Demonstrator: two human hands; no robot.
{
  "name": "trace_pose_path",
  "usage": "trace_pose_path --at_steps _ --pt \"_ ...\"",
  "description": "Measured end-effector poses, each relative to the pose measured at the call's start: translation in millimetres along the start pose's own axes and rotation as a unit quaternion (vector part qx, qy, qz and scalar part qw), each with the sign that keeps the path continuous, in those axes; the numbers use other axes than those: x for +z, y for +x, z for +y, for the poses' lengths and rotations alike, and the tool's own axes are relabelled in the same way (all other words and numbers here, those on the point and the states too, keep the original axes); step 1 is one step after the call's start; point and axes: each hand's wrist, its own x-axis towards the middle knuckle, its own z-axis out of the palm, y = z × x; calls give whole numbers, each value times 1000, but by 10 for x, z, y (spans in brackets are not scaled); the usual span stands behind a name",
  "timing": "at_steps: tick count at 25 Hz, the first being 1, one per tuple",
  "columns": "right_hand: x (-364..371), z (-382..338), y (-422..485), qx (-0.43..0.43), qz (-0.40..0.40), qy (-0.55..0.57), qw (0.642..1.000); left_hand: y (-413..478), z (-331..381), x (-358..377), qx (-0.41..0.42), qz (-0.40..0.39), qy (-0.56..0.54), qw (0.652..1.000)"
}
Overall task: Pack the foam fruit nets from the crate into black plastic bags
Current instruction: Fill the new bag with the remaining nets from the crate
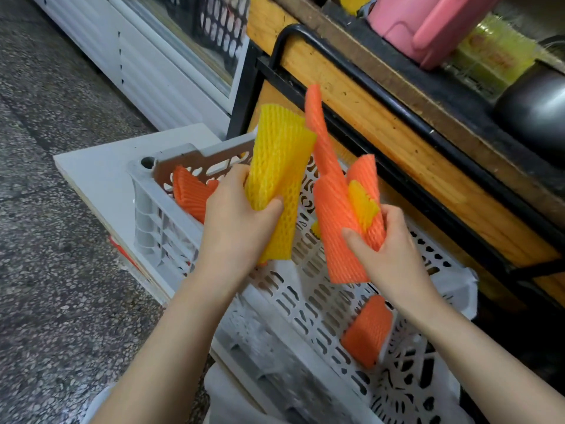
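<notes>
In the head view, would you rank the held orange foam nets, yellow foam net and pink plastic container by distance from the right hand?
1. Held orange foam nets, in right hand.
2. Yellow foam net, in left hand.
3. Pink plastic container, upper shelf.

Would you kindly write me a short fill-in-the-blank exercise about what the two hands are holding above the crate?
1. The left hand grips a stack of nets coloured ____.
2. The bundle in the right hand is mostly ____, with a yellow piece tucked inside.
3. Up beyond the crate stands a ____ plastic container.
Missing words: yellow; orange; pink.
</notes>
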Motion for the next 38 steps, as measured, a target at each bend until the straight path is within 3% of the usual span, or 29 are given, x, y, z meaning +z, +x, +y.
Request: trace_pose_path --at_steps 4,7,9,12,15,19,22,25,28,31,36,38 --pt "40 -233 -38 -15 -45 30 998 -100 44 103 9 -15 8 1000" --pt "79 -286 -32 -35 -74 20 996 -209 52 214 -8 -106 -80 991" --pt "84 -273 -43 -65 -102 -5 993 -266 34 254 2 -139 -71 988" --pt "67 -245 -98 -82 -145 21 986 -269 56 232 8 -134 -73 988" --pt "31 -184 -156 -119 -130 14 984 -270 110 205 -55 -132 -108 984" --pt "53 -195 -183 -184 -112 27 976 -232 83 152 -26 -28 -44 998" --pt "125 -261 -108 -160 -69 113 978 -157 70 39 8 12 -31 999" --pt "179 -267 155 -66 18 176 982 -101 79 -62 22 -12 -11 1000" --pt "183 -269 468 20 -44 234 971 -46 38 -100 -7 -72 -4 997" --pt "178 -314 579 31 -58 265 962 -15 2 -97 -22 -105 5 994" --pt "-50 -260 514 22 71 290 954 -9 -16 -65 -23 -49 17 998" --pt "-183 -234 357 -1 72 272 960 -60 1 -25 -19 -27 15 999"
